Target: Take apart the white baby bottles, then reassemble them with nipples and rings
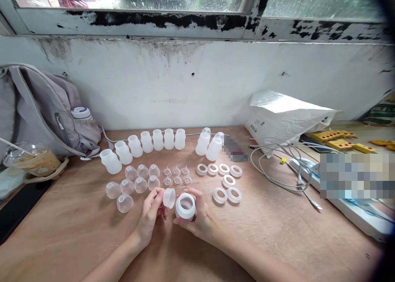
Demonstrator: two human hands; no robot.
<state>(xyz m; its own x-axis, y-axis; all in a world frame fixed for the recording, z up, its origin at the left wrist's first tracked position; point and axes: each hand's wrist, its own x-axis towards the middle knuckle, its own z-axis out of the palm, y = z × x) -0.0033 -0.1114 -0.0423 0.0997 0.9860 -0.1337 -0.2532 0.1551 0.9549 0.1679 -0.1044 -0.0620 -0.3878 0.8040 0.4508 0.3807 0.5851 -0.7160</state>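
Observation:
My left hand (153, 204) pinches a translucent bottle collar (169, 198) by its left side, its ribbed edge facing right. Whether a teat sits inside it, I cannot tell. Wrapped round a small white baby bottle (185, 207) is my right hand (199, 210); the open mouth tilts up toward me. A narrow gap separates collar and bottle. Just beyond my hands lie several clear teats (175, 176). Several domed caps (141, 185) are grouped on the left, and several loose rings (228, 181) lie to the right.
Open white bottles (158, 140) stand in a curved row at the back, with two capped bottles (203, 141) to their right. A backpack (46, 105), iced drink (37, 160) and black phone (24, 204) occupy the left. Cables (277, 175), a white bag (277, 117) and a power strip (348, 208) are right.

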